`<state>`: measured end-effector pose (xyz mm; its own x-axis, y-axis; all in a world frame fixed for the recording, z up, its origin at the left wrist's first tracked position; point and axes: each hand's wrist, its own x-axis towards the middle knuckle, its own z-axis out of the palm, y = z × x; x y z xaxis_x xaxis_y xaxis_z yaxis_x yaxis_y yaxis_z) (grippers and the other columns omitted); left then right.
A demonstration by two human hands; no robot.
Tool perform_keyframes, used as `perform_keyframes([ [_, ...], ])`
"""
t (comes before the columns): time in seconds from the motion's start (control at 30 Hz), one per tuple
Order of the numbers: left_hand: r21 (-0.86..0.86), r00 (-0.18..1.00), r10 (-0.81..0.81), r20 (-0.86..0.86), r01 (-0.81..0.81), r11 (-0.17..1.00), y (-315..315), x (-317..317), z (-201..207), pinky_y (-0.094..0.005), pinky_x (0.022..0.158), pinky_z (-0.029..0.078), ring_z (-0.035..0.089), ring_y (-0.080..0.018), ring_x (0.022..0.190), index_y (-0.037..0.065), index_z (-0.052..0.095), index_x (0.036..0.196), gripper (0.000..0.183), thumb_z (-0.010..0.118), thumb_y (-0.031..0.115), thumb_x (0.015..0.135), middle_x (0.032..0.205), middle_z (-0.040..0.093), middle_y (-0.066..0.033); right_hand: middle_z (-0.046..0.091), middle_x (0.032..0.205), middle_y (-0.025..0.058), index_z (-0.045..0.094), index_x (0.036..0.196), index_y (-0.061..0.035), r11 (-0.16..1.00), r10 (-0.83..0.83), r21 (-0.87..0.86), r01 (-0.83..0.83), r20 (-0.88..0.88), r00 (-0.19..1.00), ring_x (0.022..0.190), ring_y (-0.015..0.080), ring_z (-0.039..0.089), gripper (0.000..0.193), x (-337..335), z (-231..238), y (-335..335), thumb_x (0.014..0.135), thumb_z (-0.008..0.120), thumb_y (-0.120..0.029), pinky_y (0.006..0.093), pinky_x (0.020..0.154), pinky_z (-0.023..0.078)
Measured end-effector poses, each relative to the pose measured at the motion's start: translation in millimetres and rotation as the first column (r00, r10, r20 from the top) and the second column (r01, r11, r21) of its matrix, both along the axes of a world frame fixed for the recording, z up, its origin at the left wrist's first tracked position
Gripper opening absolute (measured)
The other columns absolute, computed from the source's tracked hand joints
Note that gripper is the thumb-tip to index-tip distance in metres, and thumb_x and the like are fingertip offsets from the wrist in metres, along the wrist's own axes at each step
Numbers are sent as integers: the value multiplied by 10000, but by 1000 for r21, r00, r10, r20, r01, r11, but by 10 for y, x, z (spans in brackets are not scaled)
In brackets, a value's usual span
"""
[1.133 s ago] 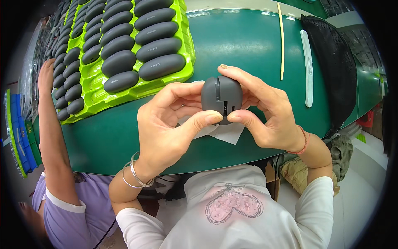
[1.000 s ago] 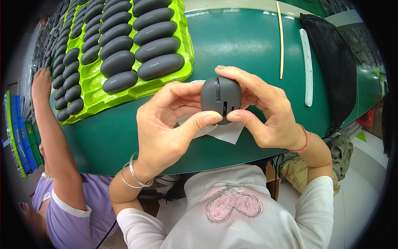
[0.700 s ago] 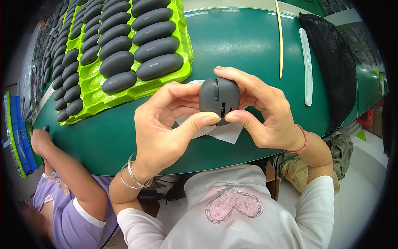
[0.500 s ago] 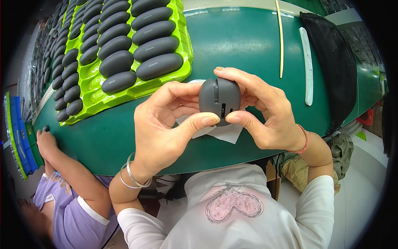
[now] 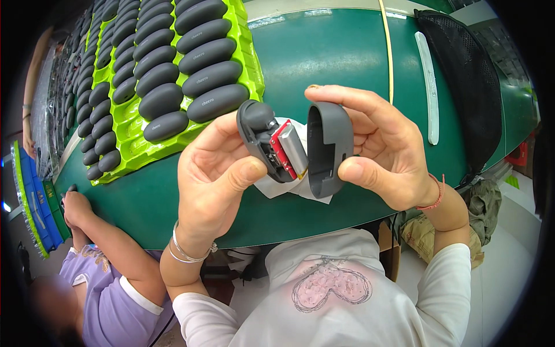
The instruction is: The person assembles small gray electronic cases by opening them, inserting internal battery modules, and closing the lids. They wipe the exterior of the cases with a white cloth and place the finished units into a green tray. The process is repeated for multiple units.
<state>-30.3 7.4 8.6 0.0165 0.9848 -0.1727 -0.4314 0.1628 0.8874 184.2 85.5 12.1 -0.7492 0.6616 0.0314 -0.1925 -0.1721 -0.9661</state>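
Note:
A dark grey oval plastic case is in two halves before me, over the green table. My left hand (image 5: 222, 168) grips the half with the electronics (image 5: 269, 144), where a red circuit board (image 5: 282, 155) and a silver battery (image 5: 292, 149) show. My right hand (image 5: 381, 150) holds the hollow shell half (image 5: 329, 150) between thumb and fingers, its opening facing the board. A narrow gap parts the two halves. White paper or cloth (image 5: 286, 188) lies on the table beneath them, partly hidden by my hands.
At the left, a lime-green tray (image 5: 139, 151) carries rows of grey oval cases. A thin wooden stick (image 5: 388, 58), a pale flat strip (image 5: 428, 92) and a black mesh bag (image 5: 457, 87) lie right. A co-worker's arm (image 5: 118, 243) rests at the left table edge, near blue crates (image 5: 43, 202).
The case, closed before, is now apart in two halves. My left hand has moved left with the electronics half, my right hand slightly right with the shell. Another arm appears at the far left.

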Motion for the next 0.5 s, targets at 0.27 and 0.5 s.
perform_keyframes([
  [0.27,-2,995,-16,95,16,1000,20,25,-17,-378,976,464,575,-239,1126,-68,428,1309,563,699,156,870,1238,556,-163,582,1195,199,320,1396,65,998,-47,-38,48,35,998,1073,225,608,739,-7,73,13,867,677,-309,345,916,502],
  [0.5,-78,983,-99,156,113,991,39,-9,4,-404,977,467,559,-294,1175,-56,388,1337,544,624,211,926,1243,553,-177,618,1114,217,326,1396,50,990,-139,-43,137,-25,990,1072,269,631,745,-63,46,-24,863,669,-339,358,900,527],
])
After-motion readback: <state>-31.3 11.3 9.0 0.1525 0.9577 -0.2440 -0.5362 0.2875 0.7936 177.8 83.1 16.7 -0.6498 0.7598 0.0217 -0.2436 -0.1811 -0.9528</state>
